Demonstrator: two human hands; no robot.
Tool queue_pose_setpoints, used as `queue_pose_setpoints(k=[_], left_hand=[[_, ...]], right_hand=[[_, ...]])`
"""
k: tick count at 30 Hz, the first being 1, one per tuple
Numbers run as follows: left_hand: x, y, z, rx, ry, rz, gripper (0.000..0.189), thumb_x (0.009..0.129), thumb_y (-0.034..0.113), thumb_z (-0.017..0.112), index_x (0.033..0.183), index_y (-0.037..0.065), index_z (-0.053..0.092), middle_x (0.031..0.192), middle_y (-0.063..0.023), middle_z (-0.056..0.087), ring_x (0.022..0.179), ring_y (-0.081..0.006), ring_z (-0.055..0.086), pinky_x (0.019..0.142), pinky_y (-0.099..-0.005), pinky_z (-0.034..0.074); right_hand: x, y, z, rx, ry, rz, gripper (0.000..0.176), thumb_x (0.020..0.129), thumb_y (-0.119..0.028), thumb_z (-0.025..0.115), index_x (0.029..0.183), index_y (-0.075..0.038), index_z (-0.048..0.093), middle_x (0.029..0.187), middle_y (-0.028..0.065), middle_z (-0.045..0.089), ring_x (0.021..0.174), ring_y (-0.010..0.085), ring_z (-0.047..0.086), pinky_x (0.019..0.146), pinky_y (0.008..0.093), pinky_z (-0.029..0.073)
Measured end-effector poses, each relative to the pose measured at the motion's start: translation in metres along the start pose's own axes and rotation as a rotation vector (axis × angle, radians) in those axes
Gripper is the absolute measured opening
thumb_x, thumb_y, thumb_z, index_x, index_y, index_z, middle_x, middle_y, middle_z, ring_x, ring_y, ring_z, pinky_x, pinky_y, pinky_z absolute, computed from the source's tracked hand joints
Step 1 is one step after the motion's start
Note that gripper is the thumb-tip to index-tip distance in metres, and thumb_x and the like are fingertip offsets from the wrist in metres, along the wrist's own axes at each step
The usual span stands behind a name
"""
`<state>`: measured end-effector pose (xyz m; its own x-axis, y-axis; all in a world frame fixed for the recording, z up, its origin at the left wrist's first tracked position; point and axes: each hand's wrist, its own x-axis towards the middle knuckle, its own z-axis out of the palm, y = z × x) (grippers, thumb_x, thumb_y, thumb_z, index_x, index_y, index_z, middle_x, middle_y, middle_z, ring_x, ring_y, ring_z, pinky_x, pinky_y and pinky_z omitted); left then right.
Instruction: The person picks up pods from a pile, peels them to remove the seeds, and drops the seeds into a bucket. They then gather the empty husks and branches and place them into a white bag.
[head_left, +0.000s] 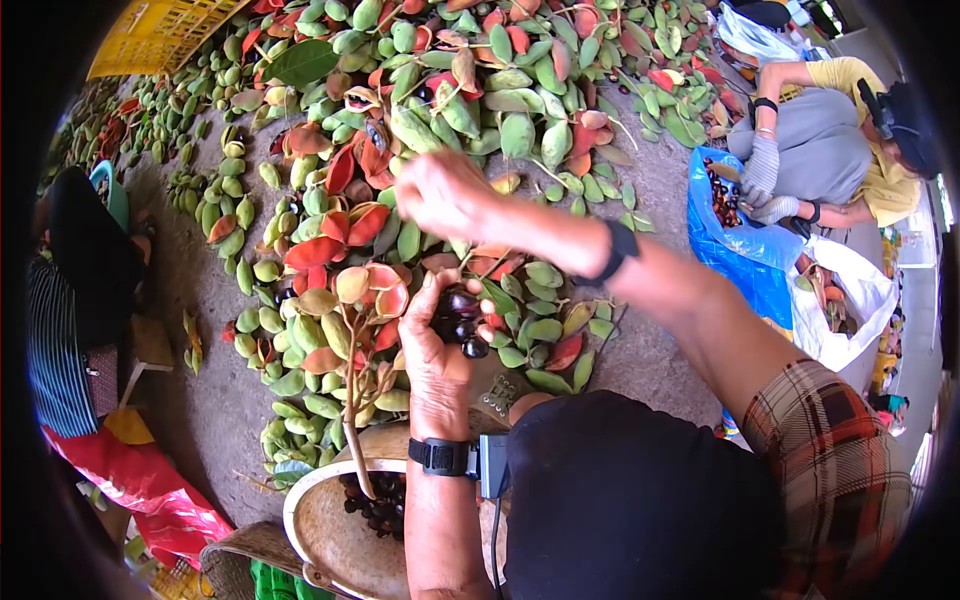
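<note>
My left hand (438,330) is curled palm up around several glossy dark brown seeds (460,318). Above it, my right hand (445,197) is blurred, its fingers bent inward over the pods; whatever they may hold is hidden. Split red pods (335,235) lie just left of that hand. Close beside my left hand rises a branched stem (352,410) bearing pods, its lower end overlapping a pale bucket (297,520). More dark seeds (378,505) lie inside the bucket.
Green and red pods (520,135) cover much of the ground. A yellow crate (150,35) stands upper left. At right, a person in gloves (765,165) works over a blue bag (715,255), with a white bag (850,310) alongside. Another person (85,300) sits at left.
</note>
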<state>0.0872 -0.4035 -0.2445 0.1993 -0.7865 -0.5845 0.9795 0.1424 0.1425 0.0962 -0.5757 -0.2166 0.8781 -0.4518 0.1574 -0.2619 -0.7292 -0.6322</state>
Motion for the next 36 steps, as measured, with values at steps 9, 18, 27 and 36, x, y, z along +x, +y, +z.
queue_pose_setpoints(k=[9,18,27,36], left_hand=[[-0.003,-0.003,0.005,0.014,-0.072,-0.033,0.023,0.088,0.027,0.059,0.092,0.005,0.059,0.086,-0.0152,0.06,0.067,-0.0278,0.06,0.042,-0.0307,0.053],[-0.098,0.021,0.039,0.063,-0.106,0.084,0.027,0.088,0.03,0.058,0.096,0.004,0.059,0.087,-0.0154,0.06,0.067,-0.0279,0.06,0.044,-0.0297,0.051],[-0.256,0.023,-0.006,0.51,0.479,0.28,0.04,0.081,0.032,0.062,0.107,0.003,0.059,0.084,-0.0094,0.063,0.068,-0.0194,0.061,0.054,-0.0318,0.048],[-0.356,-0.02,0.037,0.845,0.529,0.688,0.048,0.082,0.024,0.065,0.12,-0.004,0.054,0.093,-0.011,0.065,0.081,-0.0192,0.065,0.066,-0.0269,0.054]], right_hand=[[0.119,0.059,0.06,-0.534,-0.022,-0.127,0.017,0.076,-0.013,0.053,0.09,-0.01,0.062,0.092,0.0118,0.064,0.085,0.0327,0.06,0.071,0.0422,0.046],[0.035,0.031,0.011,0.801,-0.179,0.284,0.021,0.083,-0.004,0.062,0.101,0.007,0.065,0.089,0.0137,0.068,0.061,0.0149,0.064,0.047,0.0224,0.052],[-0.041,-0.13,-0.107,1.047,-0.575,0.228,0.017,0.079,0.001,0.064,0.094,0.007,0.065,0.079,0.0145,0.067,0.057,0.0184,0.065,0.049,0.026,0.055],[-0.102,-0.281,-0.167,0.562,-0.835,-0.167,0.019,0.076,-0.002,0.058,0.09,0.006,0.067,0.068,0.0095,0.065,0.052,0.009,0.06,0.044,0.0199,0.045]])
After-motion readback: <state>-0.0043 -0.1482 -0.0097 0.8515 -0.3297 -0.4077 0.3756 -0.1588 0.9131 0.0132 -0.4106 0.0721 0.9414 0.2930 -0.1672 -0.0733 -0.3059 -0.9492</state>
